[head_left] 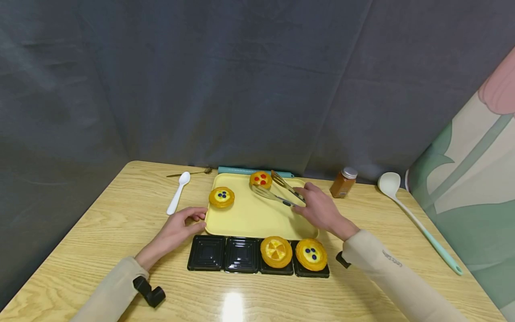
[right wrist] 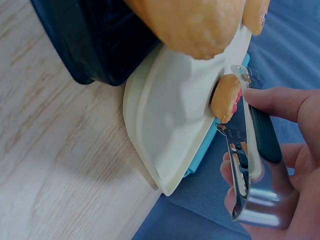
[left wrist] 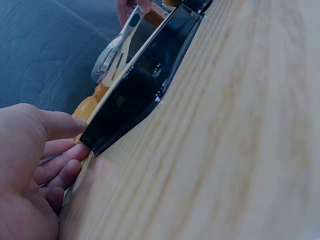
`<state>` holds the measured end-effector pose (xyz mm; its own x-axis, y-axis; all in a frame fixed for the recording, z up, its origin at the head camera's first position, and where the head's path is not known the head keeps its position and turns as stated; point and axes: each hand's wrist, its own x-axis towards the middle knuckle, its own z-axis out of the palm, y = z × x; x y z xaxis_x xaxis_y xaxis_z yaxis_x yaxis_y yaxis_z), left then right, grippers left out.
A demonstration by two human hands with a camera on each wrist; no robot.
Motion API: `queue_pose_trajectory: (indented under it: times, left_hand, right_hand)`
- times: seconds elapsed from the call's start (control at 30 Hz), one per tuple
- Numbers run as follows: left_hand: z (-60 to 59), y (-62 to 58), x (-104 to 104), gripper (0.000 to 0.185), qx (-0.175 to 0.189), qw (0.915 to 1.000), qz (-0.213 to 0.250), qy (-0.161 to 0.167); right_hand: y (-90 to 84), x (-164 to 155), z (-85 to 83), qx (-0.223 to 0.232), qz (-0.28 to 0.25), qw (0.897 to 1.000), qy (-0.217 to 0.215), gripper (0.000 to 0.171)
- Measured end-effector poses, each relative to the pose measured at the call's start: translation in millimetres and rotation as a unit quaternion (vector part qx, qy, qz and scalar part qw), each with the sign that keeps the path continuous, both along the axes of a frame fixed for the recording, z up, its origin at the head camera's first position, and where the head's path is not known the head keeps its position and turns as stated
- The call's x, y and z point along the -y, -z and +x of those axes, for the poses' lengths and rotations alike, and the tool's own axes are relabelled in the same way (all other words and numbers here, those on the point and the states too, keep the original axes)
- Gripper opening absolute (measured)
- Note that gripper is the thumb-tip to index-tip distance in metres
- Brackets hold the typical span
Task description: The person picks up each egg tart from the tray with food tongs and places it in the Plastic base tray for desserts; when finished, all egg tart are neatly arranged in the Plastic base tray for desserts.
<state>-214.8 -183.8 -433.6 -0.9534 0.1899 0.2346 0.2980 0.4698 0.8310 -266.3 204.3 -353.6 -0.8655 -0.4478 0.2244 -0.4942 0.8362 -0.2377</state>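
On a glossy wooden table [head_left: 100, 232] before a grey cloth backdrop [head_left: 201, 80], the right hand [head_left: 319, 208] grips tongs [head_left: 277, 190] beside the red-dotted tart [head_left: 260, 179] on the yellow tray [head_left: 249, 219], whose edge the relaxed left hand [head_left: 177, 230] touches; no writing is legible.

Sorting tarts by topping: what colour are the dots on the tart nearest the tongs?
Red dots, clearest in the head view.

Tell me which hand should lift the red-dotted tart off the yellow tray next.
Probably the right hand: it grips the metal tongs, whose tips flank the round red-dotted tart. The left hand only touches the yellow tray edge.
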Motion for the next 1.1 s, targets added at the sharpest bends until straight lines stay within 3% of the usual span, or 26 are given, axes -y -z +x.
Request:
queue_pose_trajectory:
  times: [1.1]
  left_hand:
    - [0.6, -3.0, 1.3, 0.038, -0.004, 1.0, 0.0, 0.006]
  right_hand:
    - [-7.4, 10.7, -12.5, 0.029, 0.015, 0.999, 0.002, 0.055]
